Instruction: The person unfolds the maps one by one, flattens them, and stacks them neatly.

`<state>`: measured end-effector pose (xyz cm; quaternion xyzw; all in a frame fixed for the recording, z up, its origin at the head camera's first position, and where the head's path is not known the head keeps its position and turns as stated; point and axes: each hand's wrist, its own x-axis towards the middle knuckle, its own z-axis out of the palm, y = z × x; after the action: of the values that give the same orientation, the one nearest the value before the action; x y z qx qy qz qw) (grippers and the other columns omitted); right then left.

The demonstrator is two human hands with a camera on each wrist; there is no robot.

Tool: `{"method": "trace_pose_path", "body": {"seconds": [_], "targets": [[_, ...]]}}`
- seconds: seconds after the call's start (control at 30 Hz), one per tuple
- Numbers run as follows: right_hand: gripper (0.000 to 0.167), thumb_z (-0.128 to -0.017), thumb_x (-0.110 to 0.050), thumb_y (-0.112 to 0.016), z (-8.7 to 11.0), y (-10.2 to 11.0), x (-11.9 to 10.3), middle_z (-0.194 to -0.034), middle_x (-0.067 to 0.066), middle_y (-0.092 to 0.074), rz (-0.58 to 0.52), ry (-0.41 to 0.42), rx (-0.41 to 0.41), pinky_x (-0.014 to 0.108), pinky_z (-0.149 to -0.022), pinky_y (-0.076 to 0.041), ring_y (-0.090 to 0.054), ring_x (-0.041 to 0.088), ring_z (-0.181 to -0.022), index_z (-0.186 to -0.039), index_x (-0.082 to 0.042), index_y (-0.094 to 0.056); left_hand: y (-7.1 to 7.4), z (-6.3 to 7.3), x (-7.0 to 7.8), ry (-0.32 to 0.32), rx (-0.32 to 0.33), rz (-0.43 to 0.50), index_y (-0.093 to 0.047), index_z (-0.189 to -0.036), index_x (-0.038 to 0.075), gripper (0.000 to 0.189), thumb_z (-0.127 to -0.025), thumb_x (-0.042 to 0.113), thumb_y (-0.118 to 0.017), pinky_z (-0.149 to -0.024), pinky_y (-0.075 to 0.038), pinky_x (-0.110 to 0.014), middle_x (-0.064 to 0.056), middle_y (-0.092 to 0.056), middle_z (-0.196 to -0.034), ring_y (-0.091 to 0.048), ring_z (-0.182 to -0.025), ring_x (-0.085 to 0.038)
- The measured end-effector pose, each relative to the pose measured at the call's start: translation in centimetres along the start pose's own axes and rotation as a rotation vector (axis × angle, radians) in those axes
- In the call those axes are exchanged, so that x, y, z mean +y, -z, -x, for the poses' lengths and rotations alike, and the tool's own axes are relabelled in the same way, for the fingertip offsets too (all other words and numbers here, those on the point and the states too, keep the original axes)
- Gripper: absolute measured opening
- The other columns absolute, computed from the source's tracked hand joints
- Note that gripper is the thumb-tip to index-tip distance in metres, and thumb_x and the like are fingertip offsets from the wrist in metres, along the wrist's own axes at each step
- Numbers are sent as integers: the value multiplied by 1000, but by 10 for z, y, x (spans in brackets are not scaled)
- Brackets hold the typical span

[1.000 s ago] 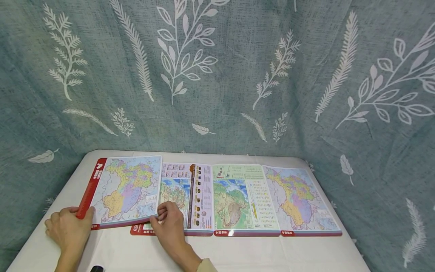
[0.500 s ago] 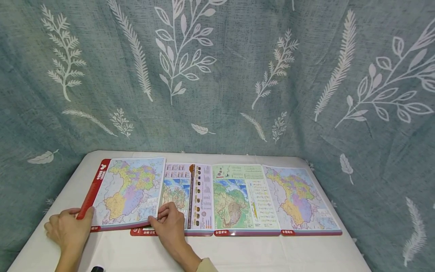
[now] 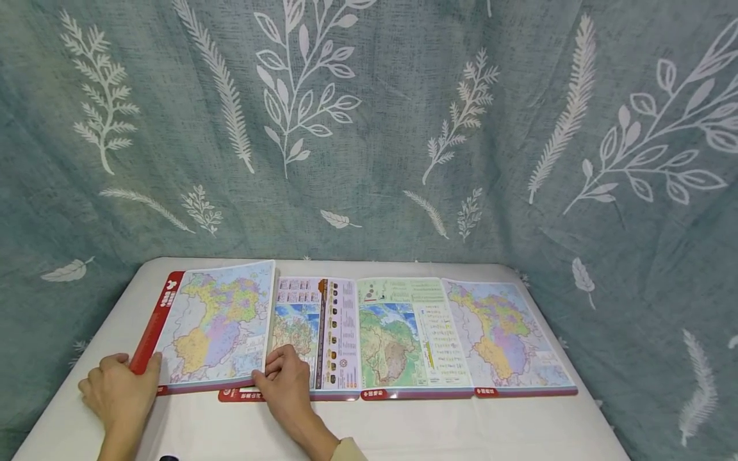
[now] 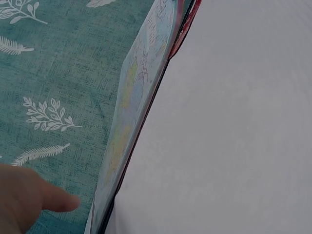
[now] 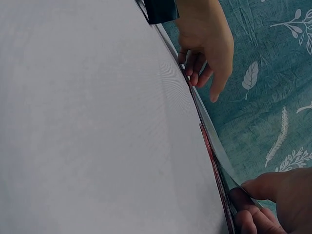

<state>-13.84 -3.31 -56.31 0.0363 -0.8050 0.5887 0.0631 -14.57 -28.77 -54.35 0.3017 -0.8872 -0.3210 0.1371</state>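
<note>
A folding map board (image 3: 196,339) with a red strip down its left side lies at the left, overlapping other map panels. My left hand (image 3: 123,397) grips its near left corner, thumb over the top; in the right wrist view the fingers of that left hand (image 5: 207,46) curl at the edge. At the near right corner, my right hand (image 3: 288,387) pinches the top leaf between thumb and fingers. The right wrist view shows this right hand (image 5: 287,197) with the leaf bowed up a little from the layers below. A thumb of the left hand (image 4: 29,200) shows in the left wrist view.
To the right, a relief map panel (image 3: 386,346) and a coloured political map panel (image 3: 501,346) lie in a row on the white table (image 3: 438,429). A small dark object (image 3: 168,458) shows at the bottom edge. A leaf-patterned green curtain (image 3: 369,218) hangs behind.
The top leaf's near right corner has come slightly lower and nearer the front, with my right thumb on it. My left hand keeps its place. The head view has shifted a little.
</note>
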Motion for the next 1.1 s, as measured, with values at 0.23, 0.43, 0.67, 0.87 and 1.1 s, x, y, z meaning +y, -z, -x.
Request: {"method": "trace_pose_path", "body": {"seconds": [0.23, 0.43, 0.67, 0.87, 1.1], "targets": [[29, -81, -1, -84, -1, 2, 0, -68, -9, -64, 12, 2, 4, 13, -59, -47, -53, -8, -58, -95, -9, -61, -3, 2, -1, 67, -11, 54, -49, -131, -21, 56, -99, 23, -61, -104, -27, -67, -44, -49, -124, -36, -120, -58], [28, -79, 0, -81, 0, 3, -1, -68, -9, -64, 51, 32, 10, 13, -57, -45, -50, -9, -55, -94, -9, -59, -6, 3, 1, 52, -16, 41, -49, -132, -21, 56, -98, 21, -64, -103, -27, -67, -44, -47, -124, -36, -120, -58], [29, -78, 0, -80, 1, 9, -6, -62, -10, -64, 67, 60, 10, 12, -60, -42, -48, -10, -54, -95, -9, -58, -7, 5, 5, 11, 5, 44, -51, -130, -21, 52, -98, 18, -64, -102, -28, -66, -43, -50, -122, -37, -118, -57], [27, -78, -1, -81, 3, 16, -11, -61, -8, -67, 1, -13, -3, 13, -59, -42, -50, -7, -53, -95, -9, -61, -10, 8, 6, -39, 17, 44, -54, -126, -21, 48, -96, 15, -66, -98, -29, -65, -42, -53, -119, -39, -113, -55], [26, -79, 0, -81, 5, 23, -11, -62, -7, -67, -51, -57, -32, 12, -55, -42, -51, -6, -53, -94, -7, -61, -15, 12, 10, -54, 10, 47, -55, -124, -21, 46, -96, 13, -67, -96, -29, -64, -42, -53, -117, -39, -113, -54]]}}
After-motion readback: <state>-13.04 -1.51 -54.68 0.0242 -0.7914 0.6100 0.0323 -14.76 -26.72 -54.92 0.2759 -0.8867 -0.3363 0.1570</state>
